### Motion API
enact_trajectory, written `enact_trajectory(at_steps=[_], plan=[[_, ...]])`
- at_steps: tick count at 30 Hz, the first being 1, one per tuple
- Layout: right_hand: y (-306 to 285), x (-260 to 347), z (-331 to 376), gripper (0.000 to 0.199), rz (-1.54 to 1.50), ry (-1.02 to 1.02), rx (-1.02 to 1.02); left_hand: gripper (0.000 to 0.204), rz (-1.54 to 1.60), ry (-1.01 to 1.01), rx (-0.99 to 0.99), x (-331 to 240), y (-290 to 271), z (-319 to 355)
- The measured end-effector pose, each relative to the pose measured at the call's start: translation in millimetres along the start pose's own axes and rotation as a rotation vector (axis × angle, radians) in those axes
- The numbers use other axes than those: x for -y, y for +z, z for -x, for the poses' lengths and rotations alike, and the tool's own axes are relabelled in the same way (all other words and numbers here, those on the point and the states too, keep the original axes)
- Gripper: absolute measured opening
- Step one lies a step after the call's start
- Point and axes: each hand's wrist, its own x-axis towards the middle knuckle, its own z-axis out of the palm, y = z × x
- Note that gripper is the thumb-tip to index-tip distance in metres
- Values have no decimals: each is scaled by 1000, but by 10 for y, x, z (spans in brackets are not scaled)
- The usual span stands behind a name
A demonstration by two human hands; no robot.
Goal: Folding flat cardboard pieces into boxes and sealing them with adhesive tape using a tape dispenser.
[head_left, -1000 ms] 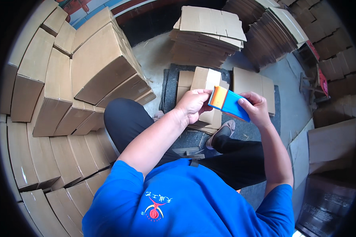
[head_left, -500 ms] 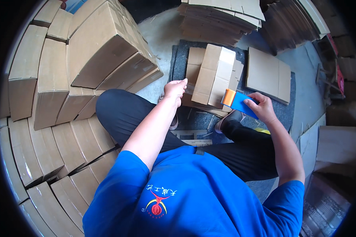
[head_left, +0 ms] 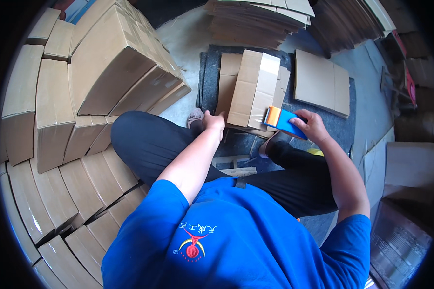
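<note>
Brown cartons (head_left: 53, 96) pile up along the left of the room, and a dark mat (head_left: 210, 82) covers part of the floor. On it, 1 narrow carton (head_left: 255, 86) lies over flattened cardboard, with 1 flat sheet (head_left: 320, 84) to its right. Thumb and fingers of the right hand (head_left: 312, 126) pinch a blue tape dispenser (head_left: 291, 124), its orange end at the narrow carton's near right corner. Near the left corner is the left hand (head_left: 214, 122); whether its fingers grip anything, I cannot tell.
</note>
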Motion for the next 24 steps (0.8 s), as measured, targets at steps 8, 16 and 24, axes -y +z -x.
enact_trajectory(at_steps=[8,16,24], plan=[[-121,-96,176,38,5,73,-21,106,-861,1621,415,-995,-353,1226],[-340,18,360,38,-40,94,-87,112,-1051,1518,358,-995,-165,1070],[-591,-241,530,37,241,132,-102,106,-1192,1456,369,-1044,-137,1128]])
